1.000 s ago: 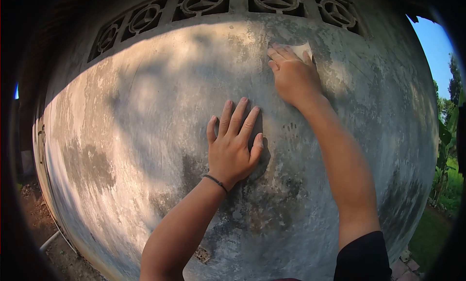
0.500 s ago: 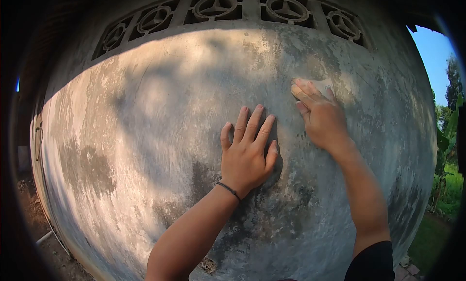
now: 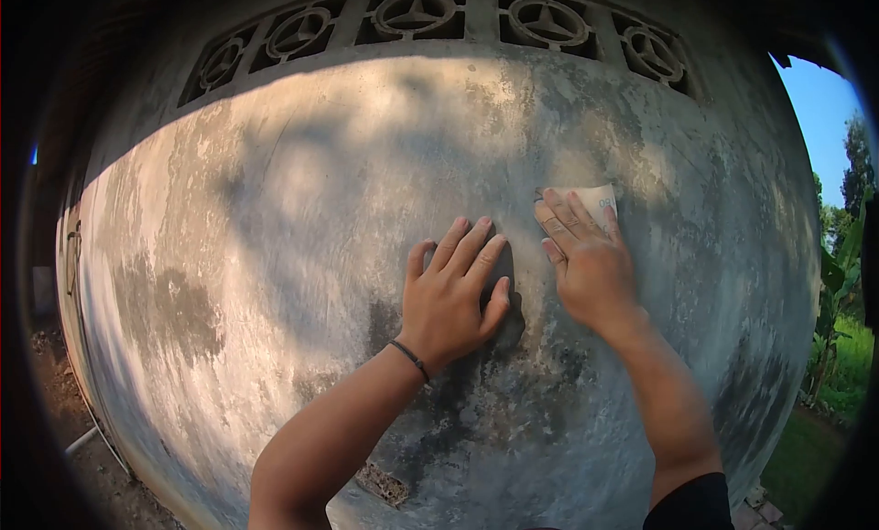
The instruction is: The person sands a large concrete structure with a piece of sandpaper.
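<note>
A weathered grey plaster wall (image 3: pixel 311 283), blotched with dark stains and worn patches, stands in front of me. My left hand (image 3: pixel 449 292) rests on it with the fingers spread, holding nothing; a dark band circles that wrist. Up and to the right, my right hand (image 3: pixel 591 269) presses a folded sheet of sandpaper (image 3: pixel 600 199) against the plaster. Its pale back with printed marks shows around the fingers, and the side facing the wall is hidden.
Ventilation blocks (image 3: pixel 414 13) with round three-spoke patterns run along the wall's top. A chipped hole (image 3: pixel 383 484) shows low in the plaster. Green plants (image 3: pixel 838 292) grow beyond the right edge, and a pale pipe (image 3: pixel 82 441) lies on the ground at left.
My right hand has slid down and slightly left along the wall with the sandpaper. My left hand sits a little lower and further left, its fingers still spread.
</note>
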Action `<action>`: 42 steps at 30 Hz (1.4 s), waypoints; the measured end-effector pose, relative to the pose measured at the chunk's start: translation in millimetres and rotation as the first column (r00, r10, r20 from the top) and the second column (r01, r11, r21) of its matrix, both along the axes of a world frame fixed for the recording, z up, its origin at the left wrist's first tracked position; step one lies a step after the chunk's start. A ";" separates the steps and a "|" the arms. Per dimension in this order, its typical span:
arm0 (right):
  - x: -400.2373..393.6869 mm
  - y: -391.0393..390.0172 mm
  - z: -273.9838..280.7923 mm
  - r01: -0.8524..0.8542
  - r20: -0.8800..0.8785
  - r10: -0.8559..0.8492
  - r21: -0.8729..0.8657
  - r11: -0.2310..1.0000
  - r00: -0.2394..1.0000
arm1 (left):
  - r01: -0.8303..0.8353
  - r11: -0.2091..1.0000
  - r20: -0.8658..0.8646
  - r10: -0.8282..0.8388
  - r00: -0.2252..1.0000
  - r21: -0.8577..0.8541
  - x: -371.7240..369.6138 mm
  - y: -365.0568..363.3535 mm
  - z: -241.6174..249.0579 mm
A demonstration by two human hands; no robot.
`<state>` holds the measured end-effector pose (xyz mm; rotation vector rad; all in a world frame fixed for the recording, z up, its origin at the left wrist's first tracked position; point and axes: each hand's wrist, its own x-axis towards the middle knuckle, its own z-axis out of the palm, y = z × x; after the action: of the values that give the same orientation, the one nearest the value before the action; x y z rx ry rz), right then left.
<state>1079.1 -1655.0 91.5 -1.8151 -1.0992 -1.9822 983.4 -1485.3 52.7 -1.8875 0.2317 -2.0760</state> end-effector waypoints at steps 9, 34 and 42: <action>-43.5 56.3 158.1 0.033 -0.184 -0.011 0.118 0.992 0.983 | 0.024 0.998 0.035 -0.026 0.999 0.056 -16.5 33.0 -20.8; -69.4 63.1 173.2 0.095 -0.444 -0.016 0.158 0.983 0.896 | 0.039 0.999 0.000 -0.039 0.999 -0.010 -11.1 33.8 -23.8; -37.0 55.7 102.1 0.134 -0.135 -0.122 0.084 0.987 0.983 | -0.009 1.000 -0.037 0.008 0.999 -0.017 -15.5 28.3 -24.9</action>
<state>1042.1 -1599.3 193.6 -1.9784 -0.8580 -1.9177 967.9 -1457.0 27.8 -1.9344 0.2145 -2.0459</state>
